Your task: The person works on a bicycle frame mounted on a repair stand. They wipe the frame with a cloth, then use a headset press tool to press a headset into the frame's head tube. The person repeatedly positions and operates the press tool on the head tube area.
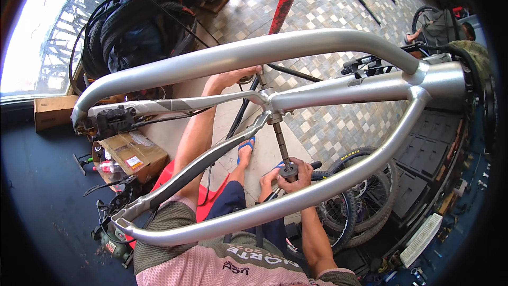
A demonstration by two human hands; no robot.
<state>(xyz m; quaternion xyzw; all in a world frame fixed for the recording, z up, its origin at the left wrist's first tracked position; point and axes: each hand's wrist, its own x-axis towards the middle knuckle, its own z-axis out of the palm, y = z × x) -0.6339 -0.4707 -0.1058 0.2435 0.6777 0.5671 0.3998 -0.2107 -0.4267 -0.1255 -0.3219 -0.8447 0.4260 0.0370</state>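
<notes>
A silver bicycle frame [317, 98] spans the view, its thick tubes passing above and below my hands. A stepped metal shaft tool [279, 139] runs into the frame's middle joint from the near side. My right hand [297, 179] is closed around the tool's round dark head, where a crossbar handle sticks out on both sides. Beyond the frame, my left hand [233, 78] curls its fingers at a metal rod end [261, 79] on the opposite side of the joint. The upper tube partly covers that grip. A black caliper-like part [115, 122] sits at the frame's left end.
Bicycle tyres [137, 29] are bundled at the upper left, above an open cardboard box [132, 153]. A red post [288, 0] rises behind the frame. Wheels [365, 196] and black bins [423, 143] stand at the right. Another person [439, 26] is at the upper right.
</notes>
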